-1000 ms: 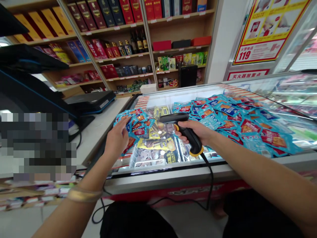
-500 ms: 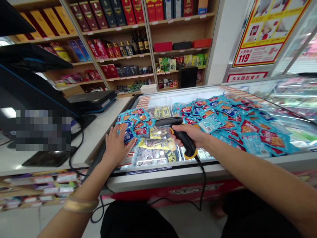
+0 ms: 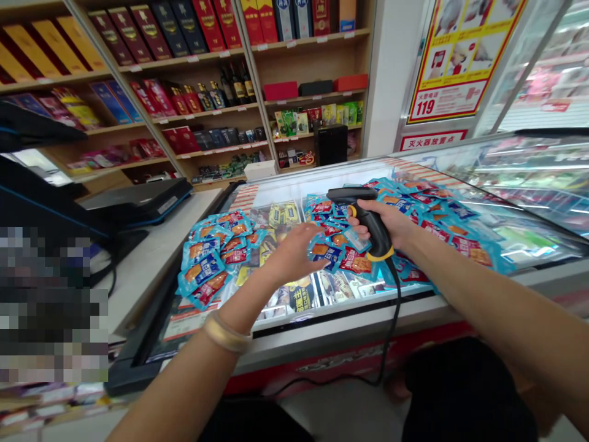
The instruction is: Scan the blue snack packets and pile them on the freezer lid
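Observation:
My right hand (image 3: 391,224) grips a black barcode scanner (image 3: 363,215) with a yellow ring at its base, held over the glass top of a chest freezer (image 3: 322,319). Its black cable (image 3: 391,331) hangs down over the freezer's front edge. My left hand (image 3: 294,252) reaches right across the glass, fingers closing on a blue snack packet (image 3: 324,253) at the near end of the right-hand pile of blue and red packets (image 3: 432,215). A smaller pile of the same packets (image 3: 214,255) lies to the left of my left hand. A gold bangle (image 3: 225,333) is on my left wrist.
A white counter (image 3: 151,258) with a black register screen (image 3: 41,209) and a flat black device (image 3: 138,199) stands to the left. Wooden shelves (image 3: 230,110) of boxes and bottles fill the back wall. A red and yellow poster (image 3: 460,55) hangs at the right.
My left hand left the left pile and moved right to a packet at the right pile. The scanner hand moved right and farther back. The view shifted rightward.

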The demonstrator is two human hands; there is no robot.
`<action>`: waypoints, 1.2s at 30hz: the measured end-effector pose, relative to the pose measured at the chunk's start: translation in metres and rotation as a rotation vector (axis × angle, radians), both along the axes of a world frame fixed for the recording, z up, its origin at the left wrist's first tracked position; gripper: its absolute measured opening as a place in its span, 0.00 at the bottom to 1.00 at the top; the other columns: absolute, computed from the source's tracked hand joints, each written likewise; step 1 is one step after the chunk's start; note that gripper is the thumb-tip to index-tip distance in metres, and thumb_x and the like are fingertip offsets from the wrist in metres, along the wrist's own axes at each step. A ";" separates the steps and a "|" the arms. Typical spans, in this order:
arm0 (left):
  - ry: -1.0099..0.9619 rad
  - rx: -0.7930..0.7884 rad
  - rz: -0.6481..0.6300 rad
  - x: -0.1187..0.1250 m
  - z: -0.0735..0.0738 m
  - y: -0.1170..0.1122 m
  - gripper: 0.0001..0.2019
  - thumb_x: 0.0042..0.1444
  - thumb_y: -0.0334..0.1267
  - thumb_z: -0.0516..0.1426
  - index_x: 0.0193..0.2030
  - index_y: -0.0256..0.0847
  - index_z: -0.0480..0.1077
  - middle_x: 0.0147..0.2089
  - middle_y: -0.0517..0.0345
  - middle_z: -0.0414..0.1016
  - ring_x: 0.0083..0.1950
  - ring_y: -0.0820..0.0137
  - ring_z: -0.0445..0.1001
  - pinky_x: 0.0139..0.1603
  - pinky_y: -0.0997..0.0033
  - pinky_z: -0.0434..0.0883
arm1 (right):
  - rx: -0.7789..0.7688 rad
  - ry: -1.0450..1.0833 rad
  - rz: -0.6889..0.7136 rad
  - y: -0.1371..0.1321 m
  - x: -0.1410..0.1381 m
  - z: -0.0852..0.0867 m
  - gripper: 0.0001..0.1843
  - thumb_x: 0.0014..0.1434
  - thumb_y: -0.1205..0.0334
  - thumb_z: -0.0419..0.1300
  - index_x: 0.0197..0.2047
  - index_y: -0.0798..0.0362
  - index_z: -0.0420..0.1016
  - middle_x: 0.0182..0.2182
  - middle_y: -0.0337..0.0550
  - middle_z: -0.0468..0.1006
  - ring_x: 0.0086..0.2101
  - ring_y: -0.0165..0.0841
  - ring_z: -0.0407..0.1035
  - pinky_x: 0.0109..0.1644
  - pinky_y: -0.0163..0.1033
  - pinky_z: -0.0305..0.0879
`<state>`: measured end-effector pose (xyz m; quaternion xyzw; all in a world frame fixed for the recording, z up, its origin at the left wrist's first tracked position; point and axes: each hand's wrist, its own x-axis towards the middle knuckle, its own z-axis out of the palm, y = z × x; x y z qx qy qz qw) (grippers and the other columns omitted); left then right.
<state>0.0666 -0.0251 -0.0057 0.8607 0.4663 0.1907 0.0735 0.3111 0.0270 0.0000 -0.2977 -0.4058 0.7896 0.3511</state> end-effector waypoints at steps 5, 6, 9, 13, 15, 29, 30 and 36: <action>0.243 -0.216 0.001 0.017 0.005 0.012 0.42 0.39 0.52 0.69 0.62 0.40 0.67 0.58 0.43 0.69 0.57 0.53 0.72 0.58 0.55 0.71 | 0.012 0.083 -0.054 0.003 0.005 -0.009 0.11 0.61 0.56 0.60 0.34 0.55 0.70 0.24 0.39 0.69 0.20 0.25 0.59 0.20 0.29 0.62; 0.254 -0.223 0.001 0.016 0.005 0.013 0.42 0.39 0.51 0.69 0.63 0.40 0.67 0.59 0.42 0.69 0.58 0.52 0.71 0.59 0.54 0.70 | 0.012 0.087 -0.040 0.003 0.004 -0.009 0.11 0.61 0.56 0.60 0.34 0.56 0.70 0.24 0.39 0.69 0.20 0.25 0.60 0.21 0.29 0.62; 0.221 -0.191 -0.030 0.012 0.006 0.014 0.35 0.44 0.47 0.66 0.61 0.40 0.70 0.58 0.45 0.71 0.58 0.55 0.71 0.61 0.57 0.69 | 0.010 0.079 -0.002 0.002 0.002 -0.008 0.11 0.60 0.56 0.61 0.35 0.56 0.69 0.25 0.39 0.70 0.20 0.25 0.60 0.21 0.30 0.62; 0.121 -0.127 -0.073 0.007 0.006 0.015 0.20 0.50 0.38 0.60 0.51 0.45 0.77 0.53 0.51 0.78 0.53 0.60 0.76 0.58 0.59 0.71 | 0.010 0.057 0.001 0.000 0.002 -0.007 0.11 0.60 0.56 0.62 0.34 0.56 0.70 0.25 0.39 0.70 0.20 0.25 0.60 0.21 0.30 0.63; 0.014 -0.114 -0.055 0.003 0.005 0.016 0.16 0.51 0.37 0.57 0.46 0.47 0.79 0.49 0.54 0.81 0.48 0.61 0.79 0.54 0.60 0.73 | 0.017 0.051 -0.002 -0.001 0.002 -0.007 0.11 0.59 0.55 0.62 0.34 0.55 0.69 0.24 0.39 0.69 0.20 0.26 0.60 0.21 0.30 0.63; -1.241 -0.570 0.372 -0.001 -0.021 0.034 0.13 0.51 0.39 0.62 0.42 0.38 0.74 0.33 0.53 0.82 0.37 0.61 0.83 0.50 0.51 0.78 | 0.076 0.038 0.010 -0.010 0.002 -0.004 0.12 0.56 0.56 0.65 0.34 0.56 0.70 0.25 0.39 0.70 0.21 0.26 0.60 0.22 0.31 0.62; -1.268 -0.569 0.352 -0.002 -0.020 0.034 0.13 0.51 0.39 0.62 0.43 0.38 0.74 0.34 0.53 0.82 0.39 0.62 0.83 0.53 0.50 0.77 | 0.084 0.035 0.036 -0.011 0.002 -0.004 0.12 0.56 0.55 0.65 0.34 0.55 0.70 0.25 0.39 0.70 0.21 0.26 0.61 0.22 0.31 0.62; -1.367 -0.483 0.294 0.000 -0.018 0.031 0.12 0.53 0.38 0.61 0.44 0.39 0.71 0.39 0.55 0.82 0.44 0.64 0.82 0.58 0.48 0.74 | 0.181 -0.018 0.110 -0.013 0.000 -0.008 0.15 0.56 0.53 0.66 0.34 0.55 0.69 0.25 0.39 0.70 0.20 0.26 0.62 0.22 0.33 0.63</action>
